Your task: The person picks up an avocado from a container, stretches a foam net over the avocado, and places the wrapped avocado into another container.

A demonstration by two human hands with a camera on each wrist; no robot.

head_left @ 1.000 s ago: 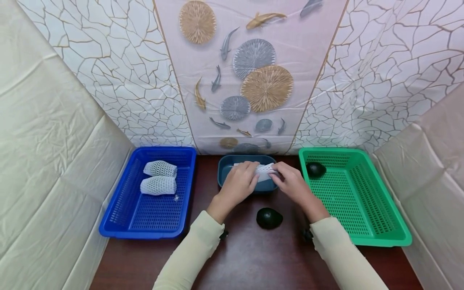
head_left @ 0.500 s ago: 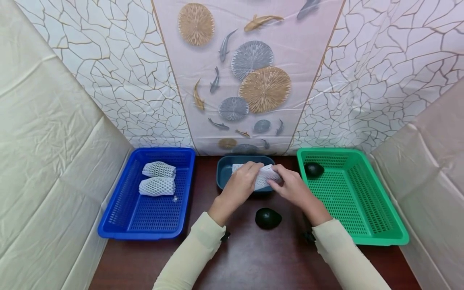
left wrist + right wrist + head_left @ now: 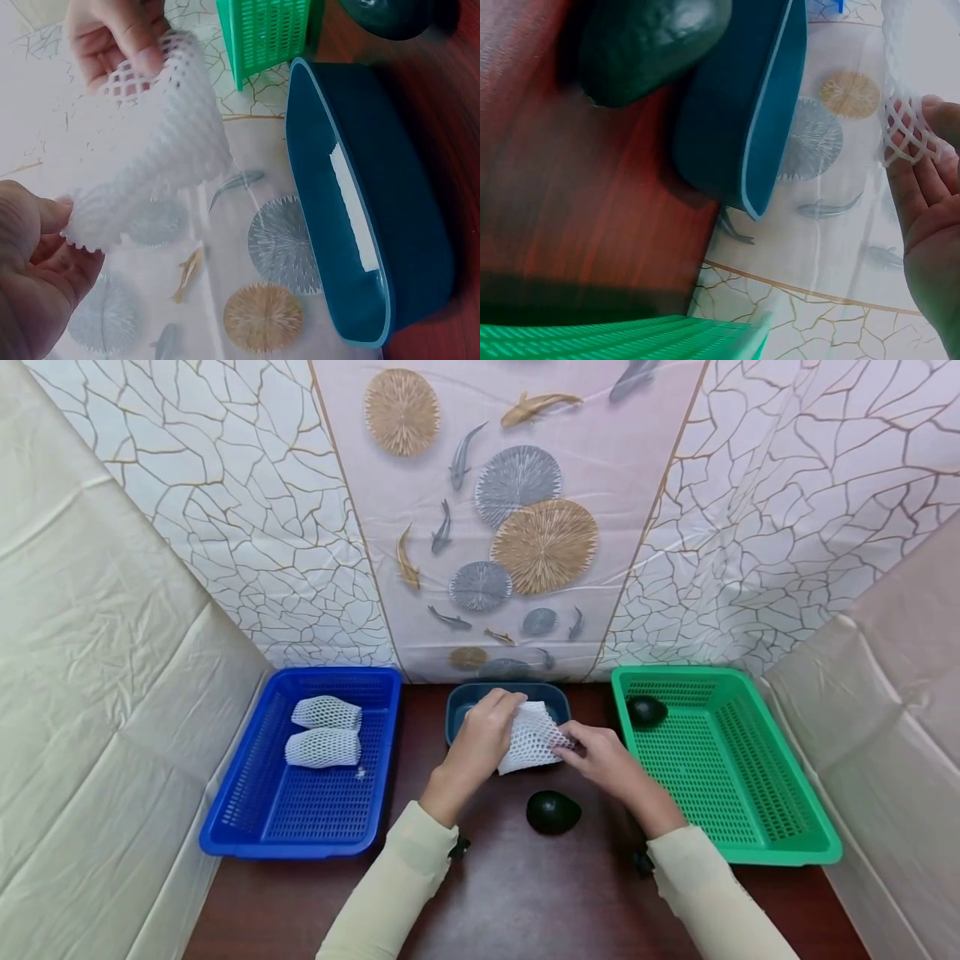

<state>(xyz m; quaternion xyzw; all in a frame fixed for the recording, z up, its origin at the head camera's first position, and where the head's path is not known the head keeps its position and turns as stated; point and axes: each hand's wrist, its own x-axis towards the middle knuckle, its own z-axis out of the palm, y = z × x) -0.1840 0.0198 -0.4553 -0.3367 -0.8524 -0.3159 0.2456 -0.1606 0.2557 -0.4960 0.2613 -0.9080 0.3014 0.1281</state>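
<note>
Between both hands, above the teal tub (image 3: 457, 697), hangs a white foam net sleeve (image 3: 531, 745), spread wide and with no fruit visible inside. My left hand (image 3: 480, 735) pinches one end between thumb and fingers, as the left wrist view shows. At the other end, my right hand (image 3: 603, 760) pinches the mesh edge (image 3: 911, 139) with its thumb and fingers. A dark green avocado (image 3: 553, 812) lies on the table just in front of the tub. Another piece of white netting (image 3: 354, 210) lies inside the tub in the left wrist view.
On the left stands a blue basket (image 3: 292, 847) with two net-sleeved items (image 3: 322, 748) in it. A green basket (image 3: 750, 852) at the right holds one avocado (image 3: 647, 712) in its back left corner. A patterned cloth wall (image 3: 480, 635) rises behind the tub.
The foam sleeve has come up out of the tub and been spread open between both hands. My right hand has shifted slightly down and to the right; the avocado on the table stays put.
</note>
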